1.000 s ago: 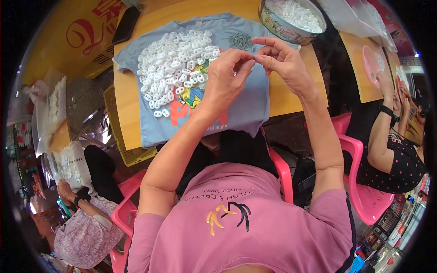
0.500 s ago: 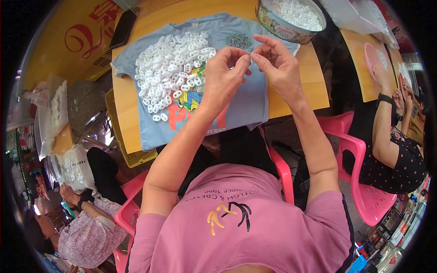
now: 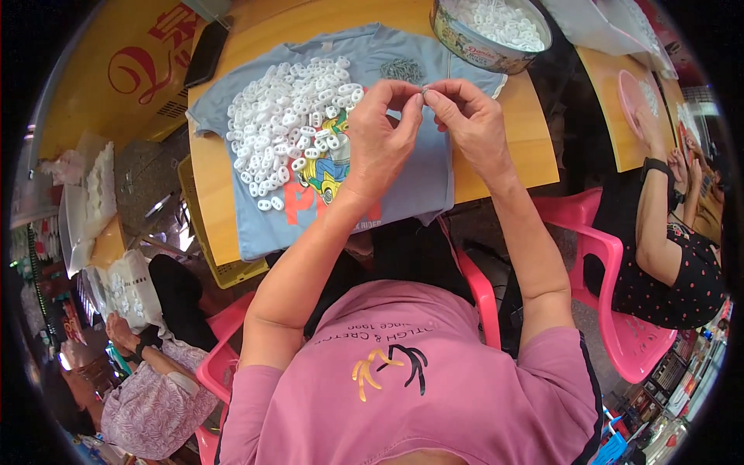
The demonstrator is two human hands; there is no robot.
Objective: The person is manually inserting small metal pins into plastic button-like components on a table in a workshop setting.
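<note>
My left hand [image 3: 385,132] and my right hand [image 3: 473,128] meet fingertip to fingertip above a blue-grey T-shirt [image 3: 411,182] spread on the table. Both are closed in a pinch, thumb against forefinger, around something too small to make out. To the left of my hands lies a broad heap of small white oval plastic pieces [image 3: 283,116], each with two holes. Just beyond my fingertips is a small tangled pile of thin grey pieces [image 3: 401,70], on the same shirt.
A round printed tin [image 3: 496,50] holding more white pieces stands at the far right of the wooden table [image 3: 519,124]. A black phone [image 3: 207,53] lies at the far left edge. People sit on pink chairs [image 3: 604,256] at either side.
My right hand's raised fingers have curled down, and its fingertips now touch those of my left hand. The heaps on the shirt look the same.
</note>
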